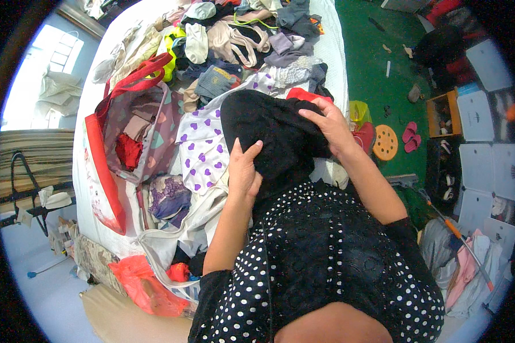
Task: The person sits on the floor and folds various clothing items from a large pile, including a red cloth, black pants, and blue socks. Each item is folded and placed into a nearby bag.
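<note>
A black cloth garment (266,128) is spread between my two hands, just in front of my body. My left hand (244,173) grips its near left side, thumb on top. At the right, my right hand (328,124) pinches the bunched end of the garment. Beneath it lies a white cloth with purple hearts (201,150). Some red fabric (304,94) shows just behind my right hand. To the left stands a patterned fabric bag (161,141) with red handles; folded pieces and a red garment (128,150) are inside it.
Piled socks and underwear (223,47) cover the far part of the white-covered bed (337,55). A purple lace garment (168,193) and a red plastic bag (148,285) lie near left. On the green floor (369,77) are an orange stool (385,142) and pink slippers (410,137); storage boxes (480,115) line the right.
</note>
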Demonstrator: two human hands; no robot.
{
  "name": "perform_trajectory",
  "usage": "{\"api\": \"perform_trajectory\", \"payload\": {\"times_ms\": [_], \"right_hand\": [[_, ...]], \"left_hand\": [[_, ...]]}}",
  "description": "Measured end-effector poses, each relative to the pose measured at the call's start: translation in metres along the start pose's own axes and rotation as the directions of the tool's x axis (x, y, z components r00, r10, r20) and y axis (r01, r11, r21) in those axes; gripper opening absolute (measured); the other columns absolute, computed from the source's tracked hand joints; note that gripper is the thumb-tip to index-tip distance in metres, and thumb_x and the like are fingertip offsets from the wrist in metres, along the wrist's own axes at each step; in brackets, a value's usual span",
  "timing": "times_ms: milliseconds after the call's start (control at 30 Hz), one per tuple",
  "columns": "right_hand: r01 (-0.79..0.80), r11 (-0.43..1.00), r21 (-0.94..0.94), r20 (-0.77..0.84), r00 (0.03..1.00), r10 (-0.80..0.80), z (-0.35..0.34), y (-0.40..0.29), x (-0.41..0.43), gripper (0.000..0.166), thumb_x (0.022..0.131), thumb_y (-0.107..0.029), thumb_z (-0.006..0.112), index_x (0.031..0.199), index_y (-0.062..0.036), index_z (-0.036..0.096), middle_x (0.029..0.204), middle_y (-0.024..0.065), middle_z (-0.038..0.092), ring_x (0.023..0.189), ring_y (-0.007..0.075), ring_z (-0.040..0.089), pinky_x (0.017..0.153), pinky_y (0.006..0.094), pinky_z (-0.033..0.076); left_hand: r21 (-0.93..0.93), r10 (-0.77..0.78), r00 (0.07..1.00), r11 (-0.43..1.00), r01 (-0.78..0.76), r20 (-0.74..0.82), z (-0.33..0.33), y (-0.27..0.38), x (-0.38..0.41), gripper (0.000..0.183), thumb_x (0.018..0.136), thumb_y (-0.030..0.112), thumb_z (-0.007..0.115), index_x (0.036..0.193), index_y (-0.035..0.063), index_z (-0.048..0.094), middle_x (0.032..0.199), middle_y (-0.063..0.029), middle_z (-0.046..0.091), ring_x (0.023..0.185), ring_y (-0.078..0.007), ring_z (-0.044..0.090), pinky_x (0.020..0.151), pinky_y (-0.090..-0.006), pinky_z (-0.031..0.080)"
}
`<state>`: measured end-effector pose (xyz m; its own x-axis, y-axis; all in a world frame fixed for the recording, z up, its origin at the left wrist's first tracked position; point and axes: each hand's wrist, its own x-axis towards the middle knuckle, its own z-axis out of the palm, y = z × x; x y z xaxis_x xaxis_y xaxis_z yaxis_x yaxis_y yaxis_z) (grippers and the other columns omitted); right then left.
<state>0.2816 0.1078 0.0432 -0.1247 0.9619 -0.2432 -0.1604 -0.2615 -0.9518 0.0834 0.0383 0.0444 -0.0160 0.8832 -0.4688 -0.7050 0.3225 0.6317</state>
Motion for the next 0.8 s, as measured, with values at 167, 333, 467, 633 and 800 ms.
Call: {"api": "perform_trajectory", "payload": {"times_ms": [167, 333, 467, 633, 800], "right_hand": [[0.221, 0.783, -0.582, -0.055, 0.950, -0.309, -0.002, -0.009, -0.008, 0.024, 0.081, -0.020, 0.072, 0.096, -0.0031, 0.064, 0.089, 0.0069, 0.067, 0.082, 0.0176, 0.064, 0.074, 0.0295, 0.049], [0.417, 0.437, -0.797, 0.160, 0.843, -0.514, 0.018, -0.014, -0.030, 0.024, 0.076, -0.020, 0.072, 0.094, -0.0058, 0.064, 0.086, 0.0126, 0.063, 0.084, 0.0308, 0.062, 0.072, 0.0397, 0.049], [0.638, 0.241, -0.731, 0.485, 0.735, -0.474, 0.025, -0.018, -0.049, 0.025, 0.071, -0.009, 0.069, 0.095, -0.0046, 0.065, 0.091, 0.0120, 0.062, 0.086, 0.0303, 0.061, 0.071, 0.0368, 0.050], [0.810, 0.181, -0.558, 0.750, 0.586, -0.306, 0.028, -0.016, -0.073, 0.028, 0.067, -0.004, 0.067, 0.094, -0.0014, 0.064, 0.099, 0.0089, 0.063, 0.093, 0.0273, 0.060, 0.078, 0.0375, 0.050], [0.851, 0.282, -0.443, 0.814, 0.513, -0.271, 0.019, -0.030, -0.081, 0.027, 0.072, -0.010, 0.072, 0.096, -0.0019, 0.064, 0.103, 0.0094, 0.065, 0.094, 0.0263, 0.064, 0.077, 0.0362, 0.053]], "left_hand": [[-0.034, -0.011, 1.000, 0.999, 0.012, 0.005, 0.016, -0.019, -0.007, 0.047, 0.092, -0.002, 0.051, 0.135, 0.0088, 0.038, 0.122, -0.0119, 0.056, 0.105, -0.0272, 0.060, 0.090, -0.0423, 0.052], [-0.138, -0.049, 0.999, 0.989, 0.051, 0.021, 0.028, -0.029, -0.012, 0.044, 0.096, 0.004, 0.046, 0.138, 0.0123, 0.036, 0.124, -0.0109, 0.054, 0.110, -0.0268, 0.057, 0.094, -0.0446, 0.050], [-0.320, -0.048, 0.994, 0.944, 0.079, 0.103, 0.022, -0.036, 0.000, 0.032, 0.100, 0.018, 0.046, 0.129, 0.0067, 0.047, 0.117, -0.0096, 0.058, 0.110, -0.0264, 0.056, 0.098, -0.0435, 0.045], [-0.263, -0.135, 0.982, 0.950, 0.167, 0.134, 0.013, -0.038, 0.003, 0.028, 0.094, 0.023, 0.058, 0.115, 0.0041, 0.057, 0.110, -0.0124, 0.064, 0.098, -0.0251, 0.063, 0.085, -0.0382, 0.053], [-0.154, -0.200, 0.969, 0.963, 0.222, 0.145, 0.021, -0.034, 0.004, 0.028, 0.091, 0.012, 0.060, 0.116, -0.0007, 0.058, 0.113, -0.0154, 0.064, 0.098, -0.0277, 0.065, 0.085, -0.0408, 0.055]]}}
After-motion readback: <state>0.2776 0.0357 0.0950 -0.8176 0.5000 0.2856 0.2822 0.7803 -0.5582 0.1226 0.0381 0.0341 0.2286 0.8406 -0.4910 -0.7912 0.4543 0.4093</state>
